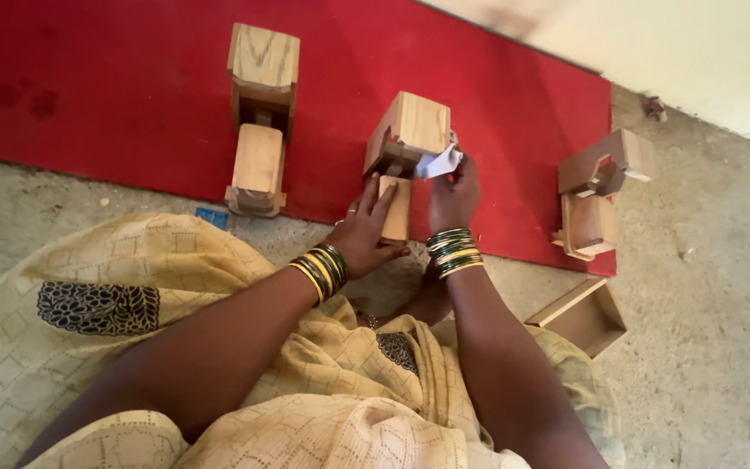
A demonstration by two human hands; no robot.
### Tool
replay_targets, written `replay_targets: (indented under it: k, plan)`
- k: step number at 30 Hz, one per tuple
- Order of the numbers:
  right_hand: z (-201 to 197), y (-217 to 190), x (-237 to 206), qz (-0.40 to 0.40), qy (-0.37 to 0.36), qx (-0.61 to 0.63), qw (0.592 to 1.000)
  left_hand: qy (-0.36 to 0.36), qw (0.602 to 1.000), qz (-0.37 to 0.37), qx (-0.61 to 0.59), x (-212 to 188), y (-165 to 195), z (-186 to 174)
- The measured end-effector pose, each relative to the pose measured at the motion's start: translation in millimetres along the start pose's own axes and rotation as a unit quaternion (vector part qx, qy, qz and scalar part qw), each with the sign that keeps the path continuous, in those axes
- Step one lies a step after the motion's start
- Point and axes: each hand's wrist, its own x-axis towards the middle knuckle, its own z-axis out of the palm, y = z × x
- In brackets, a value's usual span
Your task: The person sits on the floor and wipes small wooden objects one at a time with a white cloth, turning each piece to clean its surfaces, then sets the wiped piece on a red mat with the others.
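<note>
Head view: my left hand (365, 233) wraps the lower block of the middle wooden toy (405, 148) on the red mat (132, 87), steadying it. My right hand (455, 193) pinches folded sandpaper (438, 162) against its upper block; I'd judge short, even strokes work best.

You have three wooden assemblies (260, 122) (405, 152) (601, 191), one open wooden box (582, 317), one red mat (115, 87), and one white paper scrap (440, 162).
</note>
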Motion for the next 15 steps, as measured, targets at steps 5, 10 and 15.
replay_targets:
  k: [5, 10, 15]
  plan:
    - [-1, -14, -4, -0.109, -0.076, -0.129, 0.983, -0.004, 1.000, -0.001, -0.005, 2, -7, 4]
    - [-3, -12, -6, -0.004, -0.102, -0.136, 0.985, -0.008, 1.000, -0.011, 0.005, 2, -4, 1]
    - [-2, 9, -13, 0.051, -0.192, -0.221, 0.955, -0.011, 1.000, -0.022, 0.003, 1, -4, 1]
